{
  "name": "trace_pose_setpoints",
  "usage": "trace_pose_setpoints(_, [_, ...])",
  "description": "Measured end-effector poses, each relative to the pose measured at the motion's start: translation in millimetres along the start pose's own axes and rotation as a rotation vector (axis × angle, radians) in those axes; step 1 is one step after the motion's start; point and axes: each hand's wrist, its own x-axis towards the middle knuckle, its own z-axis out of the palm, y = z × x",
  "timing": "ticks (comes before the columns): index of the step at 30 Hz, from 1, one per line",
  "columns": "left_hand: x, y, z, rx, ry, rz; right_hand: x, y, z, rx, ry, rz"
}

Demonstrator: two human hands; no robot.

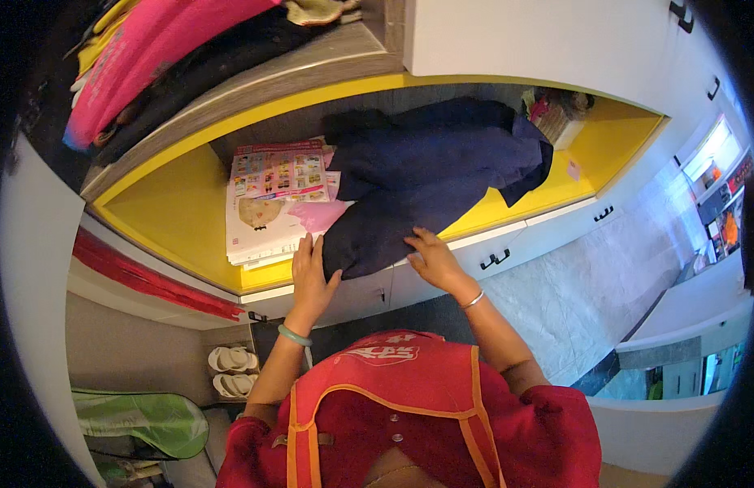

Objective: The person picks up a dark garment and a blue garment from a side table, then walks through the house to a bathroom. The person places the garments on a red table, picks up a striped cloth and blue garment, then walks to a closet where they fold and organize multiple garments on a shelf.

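A dark navy garment (413, 177) is spread across the yellow-lined open shelf (163, 207), and its near end hangs over the front edge. My left hand (313, 274) rests at the garment's near left edge, fingers extended, beside the stack of printed papers (264, 226). On the garment's near right side, my right hand (436, 261) touches the cloth with fingers apart and slightly bent. Neither hand grips a fold that I can see. Part of the paper stack lies beneath or behind the cloth.
White cabinet doors (358, 302) with black handles run below the shelf. Pink and black items (169, 55) hang at the upper left. White shoes (233, 372) and a green racket bag (151, 424) stand at lower left. Grey tiled floor (572, 287) extends to the right.
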Motion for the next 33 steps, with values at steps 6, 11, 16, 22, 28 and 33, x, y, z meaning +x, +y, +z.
trace_pose_setpoints(6, [-1,-16,16,-0.133,0.158,-0.066,-31,23,22,0.08,-0.036,-0.052])
trace_pose_setpoints(11, [5,-38,25,-0.636,0.136,-0.578,-23,24,16,0.114,-0.069,-0.069])
trace_pose_setpoints(16, [8,-36,20,-1.232,0.165,-0.719,-16,35,8,0.125,-0.095,-0.103])
trace_pose_setpoints(22, [7,-30,15,-1.459,0.163,-0.819,39,53,-18,0.25,-0.075,0.06])
trace_pose_setpoints(28, [-16,-44,24,-1.604,0.257,-0.871,118,69,-18,0.142,0.075,-0.057])
trace_pose_setpoints(33, [-40,-36,17,-1.742,0.2,-0.797,167,59,6,-0.036,0.277,-0.354])
